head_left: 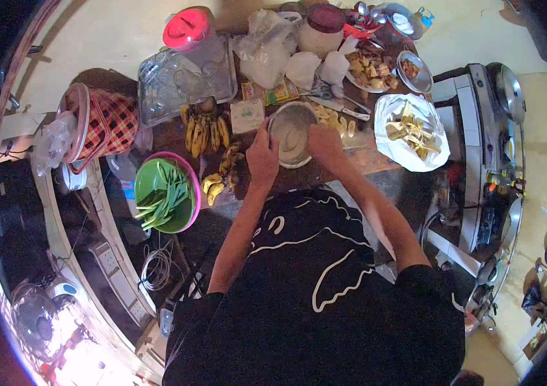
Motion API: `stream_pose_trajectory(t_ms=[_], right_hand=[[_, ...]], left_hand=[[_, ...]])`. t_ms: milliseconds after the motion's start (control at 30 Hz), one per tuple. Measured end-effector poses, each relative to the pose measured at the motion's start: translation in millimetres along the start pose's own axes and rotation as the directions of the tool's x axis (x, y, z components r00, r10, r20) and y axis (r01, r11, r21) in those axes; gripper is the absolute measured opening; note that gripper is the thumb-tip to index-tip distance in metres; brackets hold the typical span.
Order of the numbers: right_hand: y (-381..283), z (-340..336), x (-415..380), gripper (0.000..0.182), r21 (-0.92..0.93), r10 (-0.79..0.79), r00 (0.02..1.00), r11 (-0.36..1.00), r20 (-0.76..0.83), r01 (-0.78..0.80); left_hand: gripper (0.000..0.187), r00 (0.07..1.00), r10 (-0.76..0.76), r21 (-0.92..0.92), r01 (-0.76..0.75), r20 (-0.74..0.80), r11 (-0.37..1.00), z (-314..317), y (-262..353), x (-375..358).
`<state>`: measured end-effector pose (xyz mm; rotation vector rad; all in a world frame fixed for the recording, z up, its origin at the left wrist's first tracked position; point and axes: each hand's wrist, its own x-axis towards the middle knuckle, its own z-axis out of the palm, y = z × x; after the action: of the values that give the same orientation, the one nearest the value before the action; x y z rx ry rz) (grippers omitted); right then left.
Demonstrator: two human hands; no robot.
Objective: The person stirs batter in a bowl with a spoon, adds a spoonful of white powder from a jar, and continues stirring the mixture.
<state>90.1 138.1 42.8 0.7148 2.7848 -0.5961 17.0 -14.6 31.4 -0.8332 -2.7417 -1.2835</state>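
Observation:
A round metal bowl (291, 149) with pale batter in it stands at the near edge of the wooden table (367, 161). My left hand (263, 159) is closed on the bowl's left rim. Over the right side of the bowl is my right hand (325, 143), its fingers curled; what they hold is too small to make out. Peeled banana slices (341, 122) lie just beyond my right hand. A small paper box (247, 116) is left of the bowl, with bunches of bananas (206, 132) farther left.
A green basin (169, 196) with long green leaves is at the left. Behind stand a glass tray (186, 83), a red-lidded tub (186, 31) and a jar (320, 32). A paper-lined plate of peels (412, 132) and a stove (486, 116) are at the right.

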Motion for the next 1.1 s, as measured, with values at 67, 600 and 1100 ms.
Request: stream_pose_trajectory(t_ms=[67, 600, 1100], right_hand=[[-8.8, -10.7, -9.7, 0.025, -0.004, -0.072, 0.994, 0.997, 0.088, 0.072], [4.5, -24.0, -2.8, 0.019, -0.202, -0.164, 0.986, 0.966, -0.002, 0.161], [18.2, -4.2, 13.5, 0.017, -0.213, -0.31, 0.951, 0.929, -0.007, 0.302]], left_hand=[[0.04, 1.0, 0.017, -0.003, -0.017, -0.011, 1.0, 1.3, -0.5, -0.1], [0.04, 0.999, -0.034, -0.064, 0.035, 0.007, 0.997, -0.7, -1.8, -2.8], [0.037, 0.999, -0.033, -0.034, 0.033, -0.012, 0.999, -1.1, 1.1, -5.0]])
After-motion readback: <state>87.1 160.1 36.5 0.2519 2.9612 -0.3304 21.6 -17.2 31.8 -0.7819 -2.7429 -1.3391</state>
